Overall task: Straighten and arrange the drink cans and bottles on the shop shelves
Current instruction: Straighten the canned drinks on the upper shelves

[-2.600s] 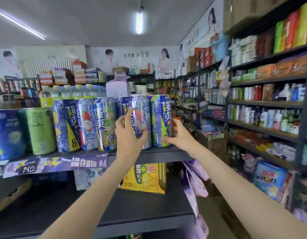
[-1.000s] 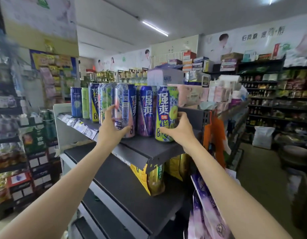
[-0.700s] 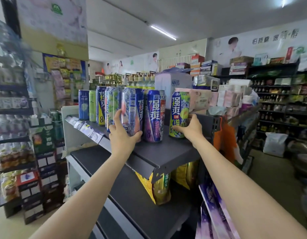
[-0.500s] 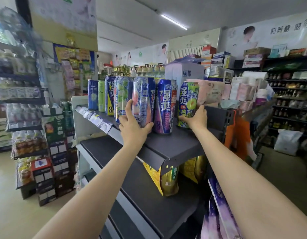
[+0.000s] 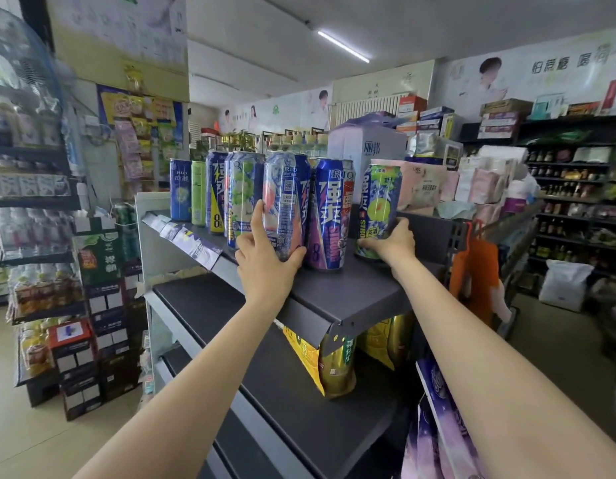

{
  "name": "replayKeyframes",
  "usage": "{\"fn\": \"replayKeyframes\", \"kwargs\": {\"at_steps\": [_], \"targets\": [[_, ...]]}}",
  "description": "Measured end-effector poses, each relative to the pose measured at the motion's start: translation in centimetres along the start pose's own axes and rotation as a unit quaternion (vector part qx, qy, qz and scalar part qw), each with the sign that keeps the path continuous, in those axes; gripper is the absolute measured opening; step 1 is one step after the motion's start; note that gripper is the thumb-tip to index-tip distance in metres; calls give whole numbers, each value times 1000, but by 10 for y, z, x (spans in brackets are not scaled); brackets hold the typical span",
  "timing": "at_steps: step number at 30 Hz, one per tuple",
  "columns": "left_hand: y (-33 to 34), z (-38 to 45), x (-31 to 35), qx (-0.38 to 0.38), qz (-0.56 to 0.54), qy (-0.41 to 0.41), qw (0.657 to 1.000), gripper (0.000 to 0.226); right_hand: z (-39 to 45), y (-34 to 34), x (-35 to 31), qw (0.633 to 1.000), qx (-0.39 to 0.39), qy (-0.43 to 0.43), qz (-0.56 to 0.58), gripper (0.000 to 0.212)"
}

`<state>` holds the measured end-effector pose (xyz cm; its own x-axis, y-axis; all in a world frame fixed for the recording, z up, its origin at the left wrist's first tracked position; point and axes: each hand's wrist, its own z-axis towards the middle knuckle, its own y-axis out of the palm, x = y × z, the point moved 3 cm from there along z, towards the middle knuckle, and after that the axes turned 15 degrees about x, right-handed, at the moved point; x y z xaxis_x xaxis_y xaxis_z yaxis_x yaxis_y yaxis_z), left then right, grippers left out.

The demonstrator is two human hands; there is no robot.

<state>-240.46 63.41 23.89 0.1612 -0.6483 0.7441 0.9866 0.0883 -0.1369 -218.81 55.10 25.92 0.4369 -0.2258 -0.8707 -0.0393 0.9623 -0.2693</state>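
The peach can (image 5: pixel 286 202) is being gripped by the left hand (image 5: pixel 265 267); the green can (image 5: pixel 379 209), at the shelf's (image 5: pixel 351 299) right end, is being gripped by the right hand (image 5: pixel 393 240).

Cans (image 5: pixel 329 216) stand in a row along the top shelf (image 5: pixel 355 293); one can (image 5: pixel 378 209) stands apart at the row's right end, near the shelf's right edge.

Top shelf (image 5: pixel 355 299) carries a row of upright drink cans. Left hand (image 5: pixel 265 261) grips the pink-and-blue can (image 5: pixel 286 202) low on its body, index finger extended up its side. Right hand (image 5: pixel 391 242) grips the base of the green-fruit can (image 5: pixel 379 205), standing apart from the purple can (image 5: pixel 329 216) between them. Yellow packs (image 5: pixel 320 361) sit on the shelf below.
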Motion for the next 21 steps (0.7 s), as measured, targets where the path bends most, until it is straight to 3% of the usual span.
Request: {"fn": "replayKeyframes", "kwargs": {"at_steps": [3, 9, 21], "targets": [[-1, 0, 0, -2, 1, 3, 1000, 90, 1, 0, 3, 999, 3, 19, 27, 74], [-1, 0, 0, -2, -4, 5, 1000, 90, 0, -10, 3, 995, 94, 42, 17, 60], [-1, -2, 0, 3, -5, 14, 1000, 89, 22, -5, 17, 998, 52, 18, -38, 57]]}}
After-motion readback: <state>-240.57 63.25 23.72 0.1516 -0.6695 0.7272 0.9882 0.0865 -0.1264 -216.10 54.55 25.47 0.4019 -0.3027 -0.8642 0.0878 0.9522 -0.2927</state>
